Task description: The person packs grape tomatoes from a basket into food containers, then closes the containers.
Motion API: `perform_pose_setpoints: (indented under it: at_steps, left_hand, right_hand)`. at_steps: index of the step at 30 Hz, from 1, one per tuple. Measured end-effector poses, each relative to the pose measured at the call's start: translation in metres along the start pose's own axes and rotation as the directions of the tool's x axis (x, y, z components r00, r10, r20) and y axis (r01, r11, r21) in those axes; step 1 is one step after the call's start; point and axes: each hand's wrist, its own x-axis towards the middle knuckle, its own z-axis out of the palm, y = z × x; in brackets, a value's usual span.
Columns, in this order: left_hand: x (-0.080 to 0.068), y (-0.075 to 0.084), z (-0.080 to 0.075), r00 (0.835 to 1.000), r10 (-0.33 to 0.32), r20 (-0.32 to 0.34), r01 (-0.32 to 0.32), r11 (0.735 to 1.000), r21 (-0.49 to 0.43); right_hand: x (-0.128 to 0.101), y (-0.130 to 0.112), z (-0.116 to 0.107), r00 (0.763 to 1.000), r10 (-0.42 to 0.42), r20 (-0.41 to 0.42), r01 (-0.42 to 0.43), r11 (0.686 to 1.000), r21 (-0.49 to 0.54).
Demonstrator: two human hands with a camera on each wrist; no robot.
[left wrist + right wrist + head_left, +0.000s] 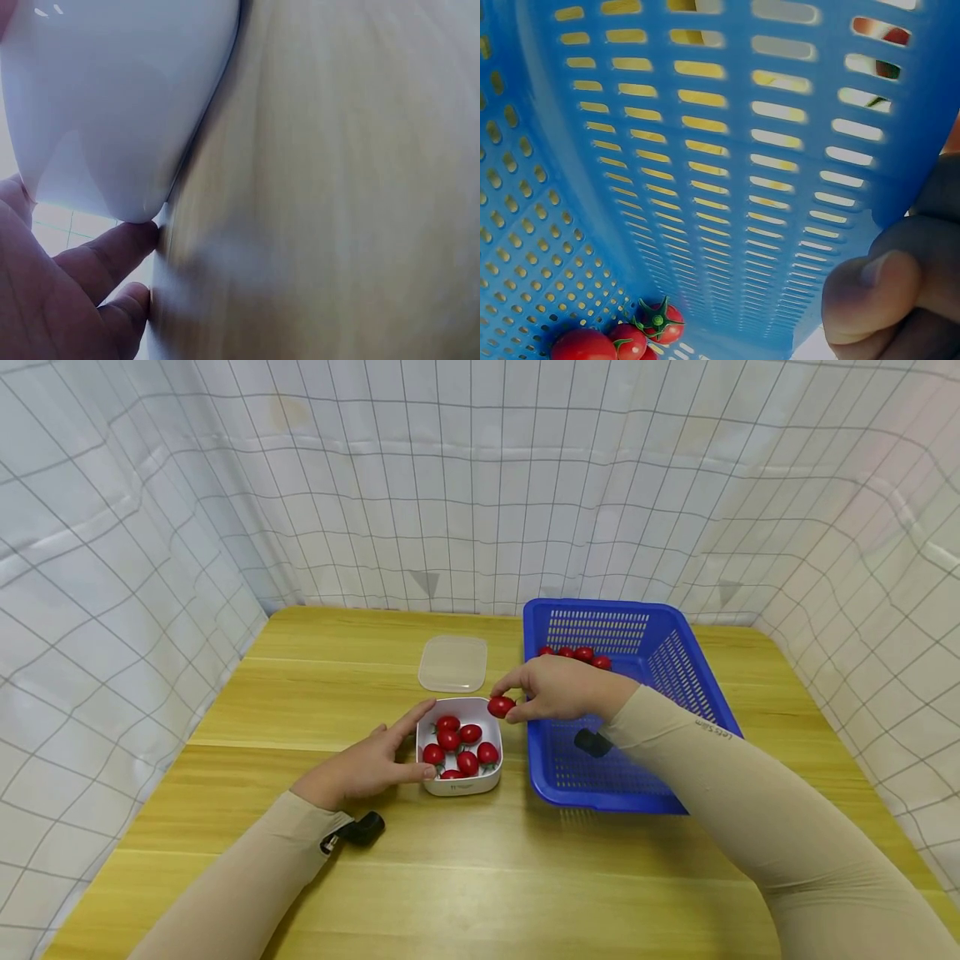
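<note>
Six or so cherry tomatoes sit in the white box, which rests on the wooden worktop just left of the blue basket. Right hand pinches one more tomato between thumb and fingers, holding it over the box's far right corner, right at the basket's left wall. Left hand lies flat on the worktop, fingers straight and relaxed, index along the box's left rim and thumb against its near left side; gripping nothing. Left wrist view confirms: fingertips touch the box's lower corner. Basket holds a few more tomatoes at its far end, partly hidden behind the right hand; right wrist view shows three of them on the basket's perforated floor. Clear lid lies flat on the worktop behind the box, apart from it. Grid-patterned cloth surrounds the worktop on three sides.
</note>
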Motion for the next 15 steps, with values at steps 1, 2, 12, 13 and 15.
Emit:
perform_pose_setpoints:
  at_steps: [1,2,12,13,15]
  left_hand:
    - [-0.0005,-0.0002,0.0000,1.000,-0.010,-0.001,0.010,1.000,0.004]
    - [-0.0008,-0.0006,0.0003,1.000,-0.010,-0.001,0.010,1.000,0.006]
    - [-0.0017,-0.0025,0.0011,1.000,0.021,-0.015,-0.021,1.000,0.017]
    - [-0.0017,-0.0021,0.0011,1.000,0.020,-0.014,-0.020,1.000,0.019]
    - [-0.0016,-0.0012,0.0006,1.000,0.015,-0.014,-0.015,1.000,0.023]
  right_hand:
    - [0.0002,0.0000,0.0002,1.000,-0.002,0.001,0.002,1.000,0.001]
    - [0.0003,0.0006,0.0005,1.000,-0.009,0.003,0.009,1.000,-0.002]
    - [-0.0004,0.0008,-0.0002,0.999,-0.032,0.000,0.032,0.999,-0.038]
    - [-0.0006,0.0006,-0.0005,0.999,-0.032,-0.003,0.032,0.999,-0.042]
    - [-0.0011,0.0004,-0.0014,1.000,-0.028,-0.009,0.027,0.998,-0.051]
